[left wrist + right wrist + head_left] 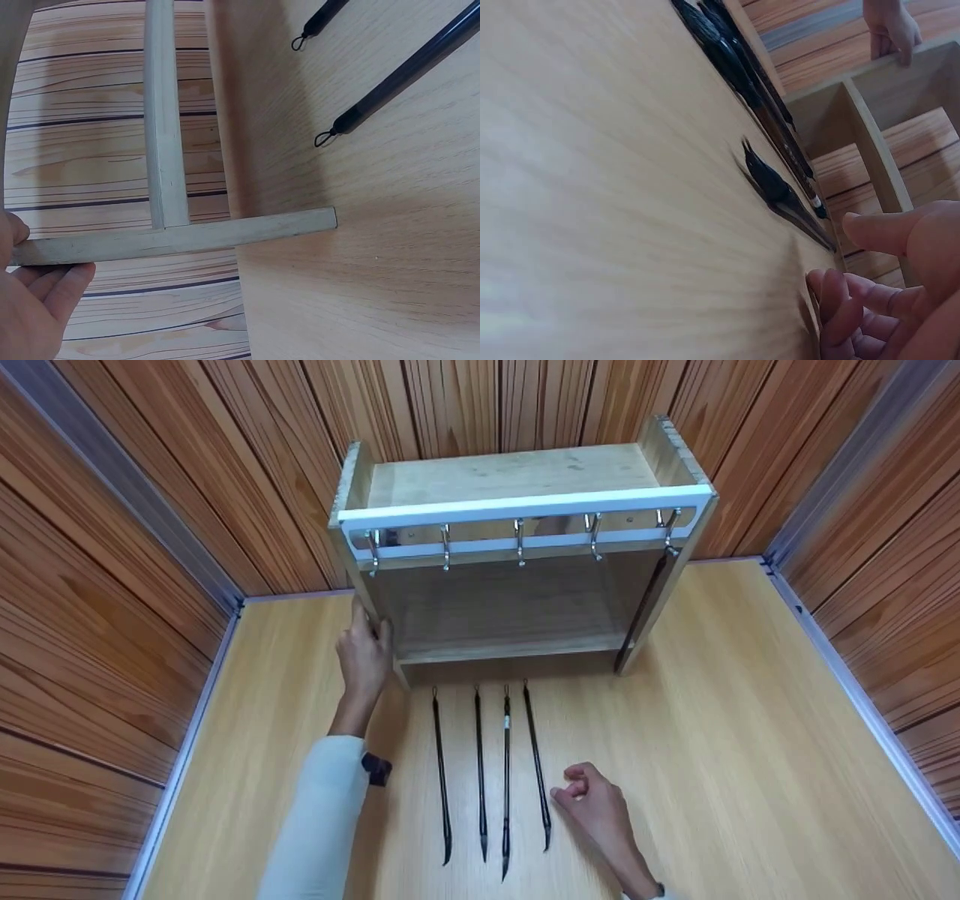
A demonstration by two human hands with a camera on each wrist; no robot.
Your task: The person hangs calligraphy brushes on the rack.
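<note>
A wooden shelf rack (pixel 517 476) stands against the back wall, with several metal hooks (pixel 520 542) along its white front bar. My left hand (pixel 364 656) grips the rack's left side; in the left wrist view the thumb and fingers lie on opposite faces of the side post (pixel 202 234). From the rightmost hook hangs a dark brush (pixel 646 604). Several more dark calligraphy brushes lie in a row on the table, hanging loops towards the rack. Beside the rightmost lying brush (pixel 537 765) is my right hand (pixel 604 814), fingers loosely bent, holding nothing.
Plank-patterned walls (pixel 90 585) with metal edge strips (pixel 184 720) enclose the wooden table (pixel 750 735) at the back and both sides. The rack has an upper shelf and a lower shelf (pixel 510 607).
</note>
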